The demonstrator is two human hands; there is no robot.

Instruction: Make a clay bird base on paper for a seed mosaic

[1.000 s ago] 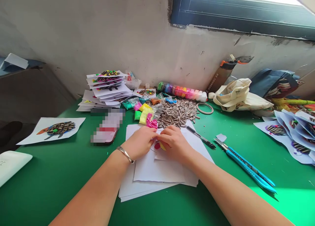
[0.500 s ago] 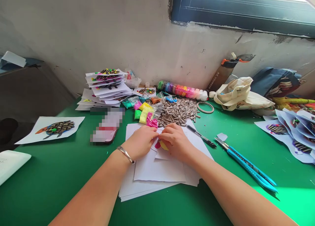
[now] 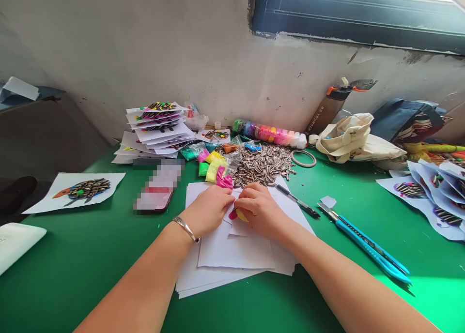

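My left hand (image 3: 210, 205), with a silver bangle at its wrist, rests on white paper with its fingers curled and pressed together. My right hand (image 3: 262, 209) is beside it, fingers bent inward and closed, tips hidden. Between the two hands lie a magenta piece of clay (image 3: 232, 214) and a yellow piece of clay (image 3: 241, 216), on a small white sheet (image 3: 241, 230). Whatever the fingertips pinch is too small or covered to make out. Under both hands is a stack of white paper (image 3: 232, 255). Just beyond them are a bag of magenta clay (image 3: 223, 179) and a heap of sunflower seeds (image 3: 265, 163).
A black pen (image 3: 298, 201) and a blue utility knife (image 3: 366, 246) with exposed blade lie to the right. At left are a phone (image 3: 158, 190) and a seed picture (image 3: 87, 190). Stacked seed pictures (image 3: 160, 129), a water bottle (image 3: 327, 110) and a cloth bag (image 3: 345, 137) stand behind.
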